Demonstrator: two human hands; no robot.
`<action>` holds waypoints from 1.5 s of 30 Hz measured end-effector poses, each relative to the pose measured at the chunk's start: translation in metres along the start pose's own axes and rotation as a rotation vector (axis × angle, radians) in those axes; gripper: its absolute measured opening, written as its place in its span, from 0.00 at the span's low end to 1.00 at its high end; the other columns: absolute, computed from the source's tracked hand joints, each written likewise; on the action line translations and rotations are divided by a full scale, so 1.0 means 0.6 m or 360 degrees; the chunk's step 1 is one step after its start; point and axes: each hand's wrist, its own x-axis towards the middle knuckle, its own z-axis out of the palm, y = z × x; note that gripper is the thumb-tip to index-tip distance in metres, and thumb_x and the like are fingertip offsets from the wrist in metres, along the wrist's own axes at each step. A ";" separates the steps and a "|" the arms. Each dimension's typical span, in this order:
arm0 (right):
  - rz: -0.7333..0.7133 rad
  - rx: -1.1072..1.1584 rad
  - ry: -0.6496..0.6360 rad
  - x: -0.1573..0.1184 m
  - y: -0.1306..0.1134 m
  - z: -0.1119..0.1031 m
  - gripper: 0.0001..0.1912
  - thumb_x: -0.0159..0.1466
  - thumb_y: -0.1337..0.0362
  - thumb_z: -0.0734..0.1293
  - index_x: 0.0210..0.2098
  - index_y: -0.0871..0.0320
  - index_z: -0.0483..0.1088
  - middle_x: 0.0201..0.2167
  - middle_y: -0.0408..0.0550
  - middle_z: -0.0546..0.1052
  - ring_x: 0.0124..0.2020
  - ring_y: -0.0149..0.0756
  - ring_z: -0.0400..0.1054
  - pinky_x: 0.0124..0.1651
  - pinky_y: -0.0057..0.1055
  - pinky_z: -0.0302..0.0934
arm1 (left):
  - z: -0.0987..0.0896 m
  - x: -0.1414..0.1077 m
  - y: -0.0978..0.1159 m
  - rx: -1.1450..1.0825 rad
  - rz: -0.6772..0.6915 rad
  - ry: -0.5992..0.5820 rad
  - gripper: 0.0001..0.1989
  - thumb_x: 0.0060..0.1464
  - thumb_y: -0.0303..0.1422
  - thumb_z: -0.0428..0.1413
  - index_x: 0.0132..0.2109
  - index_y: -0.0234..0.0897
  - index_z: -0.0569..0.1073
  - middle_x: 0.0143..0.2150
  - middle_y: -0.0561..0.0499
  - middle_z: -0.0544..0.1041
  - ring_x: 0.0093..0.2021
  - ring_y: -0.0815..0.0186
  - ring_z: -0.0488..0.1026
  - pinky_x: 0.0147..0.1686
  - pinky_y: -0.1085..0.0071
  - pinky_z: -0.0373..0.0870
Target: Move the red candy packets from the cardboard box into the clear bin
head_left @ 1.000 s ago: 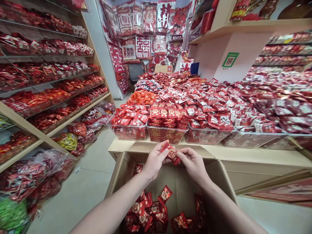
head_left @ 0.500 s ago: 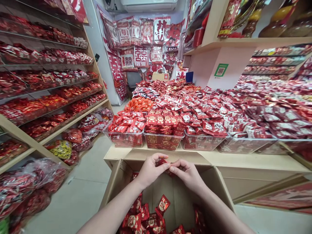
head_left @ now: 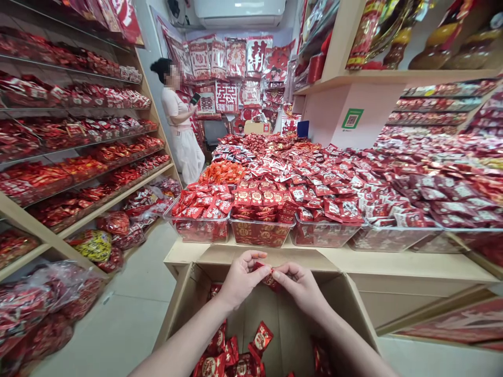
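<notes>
A small red wrapped candy packet (head_left: 270,280) is pinched between my two hands, over the open end of a cardboard box (head_left: 178,303). My left hand (head_left: 242,280) grips its left side with thumb and fingers. At the top edge, my right hand (head_left: 301,285) pinches with thumb and forefinger, the thumbs almost touching. Fingers cover much of the packet. Below, several red packets with gold print (head_left: 261,337) lie loose in the box, mostly at its left and near side.
Clear plastic bins (head_left: 261,233) heaped with red packets line the counter edge (head_left: 310,251) beyond the box. Shelves of packets (head_left: 78,141) stand on the left, with plastic bags (head_left: 70,293) on the floor beneath. A person in white (head_left: 181,120) stands at the back left holding a phone (head_left: 195,98).
A person with a phone has come into view at the back left. My hands keep their pinch on the packet, with slightly more of its front showing. The view has shifted slightly.
</notes>
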 end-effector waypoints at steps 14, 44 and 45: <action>0.0062 0.0202 -0.0063 0.001 0.015 0.016 0.13 0.48 0.58 0.69 0.25 0.59 0.63 0.20 0.41 0.68 0.23 0.30 0.64 0.24 0.27 0.62 | 0.006 -0.004 0.008 0.0055 -0.0054 0.0169 0.10 0.40 0.36 0.59 0.30 0.34 0.73 0.26 0.51 0.75 0.27 0.68 0.70 0.29 0.73 0.67; -0.0095 0.0288 0.0239 0.000 -0.010 0.004 0.13 0.52 0.60 0.67 0.34 0.58 0.64 0.25 0.41 0.71 0.23 0.26 0.64 0.29 0.26 0.61 | 0.028 -0.018 -0.005 -0.0501 -0.0211 -0.0024 0.13 0.51 0.37 0.51 0.36 0.30 0.72 0.29 0.46 0.75 0.30 0.68 0.71 0.28 0.75 0.64; -0.0153 0.0241 0.0266 0.003 -0.019 -0.002 0.13 0.52 0.60 0.67 0.35 0.58 0.63 0.27 0.42 0.71 0.24 0.27 0.64 0.30 0.26 0.61 | 0.028 -0.019 -0.006 -0.0519 -0.0206 -0.0022 0.13 0.51 0.38 0.51 0.36 0.31 0.72 0.30 0.46 0.75 0.29 0.68 0.71 0.27 0.75 0.64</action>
